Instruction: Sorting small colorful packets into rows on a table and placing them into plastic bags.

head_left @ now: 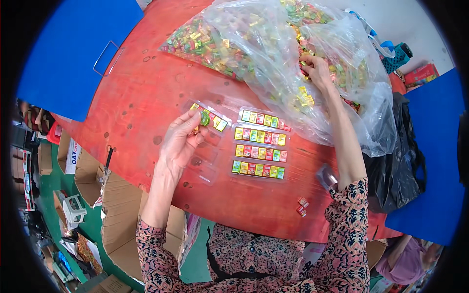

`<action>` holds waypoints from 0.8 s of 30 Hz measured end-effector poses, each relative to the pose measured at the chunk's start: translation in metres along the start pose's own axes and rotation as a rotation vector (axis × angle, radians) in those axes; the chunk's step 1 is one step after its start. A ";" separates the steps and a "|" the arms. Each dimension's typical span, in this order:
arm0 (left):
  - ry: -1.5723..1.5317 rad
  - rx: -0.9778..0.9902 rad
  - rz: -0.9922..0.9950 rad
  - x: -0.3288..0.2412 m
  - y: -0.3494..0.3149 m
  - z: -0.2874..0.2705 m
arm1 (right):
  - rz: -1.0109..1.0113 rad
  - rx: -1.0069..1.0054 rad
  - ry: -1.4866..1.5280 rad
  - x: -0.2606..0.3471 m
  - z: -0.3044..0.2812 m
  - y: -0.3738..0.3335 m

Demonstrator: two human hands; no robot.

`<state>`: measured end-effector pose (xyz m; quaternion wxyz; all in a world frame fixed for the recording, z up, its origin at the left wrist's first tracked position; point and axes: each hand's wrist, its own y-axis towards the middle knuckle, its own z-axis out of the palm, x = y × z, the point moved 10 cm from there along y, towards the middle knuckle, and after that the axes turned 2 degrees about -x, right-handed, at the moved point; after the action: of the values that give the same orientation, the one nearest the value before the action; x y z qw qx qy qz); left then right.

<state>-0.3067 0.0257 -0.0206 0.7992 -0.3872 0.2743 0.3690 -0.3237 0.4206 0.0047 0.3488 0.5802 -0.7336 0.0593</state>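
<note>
My left hand (181,137) pinches a small green wrapped candy (204,118) between thumb and fingers. It is over a clear plastic tray (207,174), whose far row holds yellow and red wrapped candies (221,125); the hand hides part of that row. To its right lies a second clear tray (261,178), with several rows of colourful wrapped candies (260,136) set side by side. At the far right, my right hand (318,72) reaches into the opening of a large clear plastic bag (264,53) of loose candies. Its fingers are curled among them, and what they grip is hidden.
Two loose red candies (302,206) and a small clear container (326,177) lie on the red table (141,107) near my right forearm. A black plastic bag (395,171) hangs at the right edge. Cardboard boxes (119,219) stand below left. Another person's purple sleeve (403,266) shows lower right.
</note>
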 end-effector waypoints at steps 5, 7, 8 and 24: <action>-0.003 0.041 -0.040 0.010 0.003 0.001 | 0.313 0.023 0.458 -0.032 -0.005 -0.010; 0.001 0.042 -0.045 0.008 0.000 -0.001 | 0.352 0.022 0.591 -0.028 -0.003 -0.014; 0.006 0.050 -0.051 0.007 -0.002 -0.001 | 0.361 -0.009 0.656 -0.027 -0.006 -0.015; -0.049 -0.036 0.068 -0.027 -0.025 -0.061 | -0.006 0.350 0.779 0.209 0.059 -0.051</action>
<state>-0.3113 -0.0457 -0.0241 0.7856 -0.3830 0.2608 0.4101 -0.3218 0.2057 0.0654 0.4962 0.5672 -0.5240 0.3968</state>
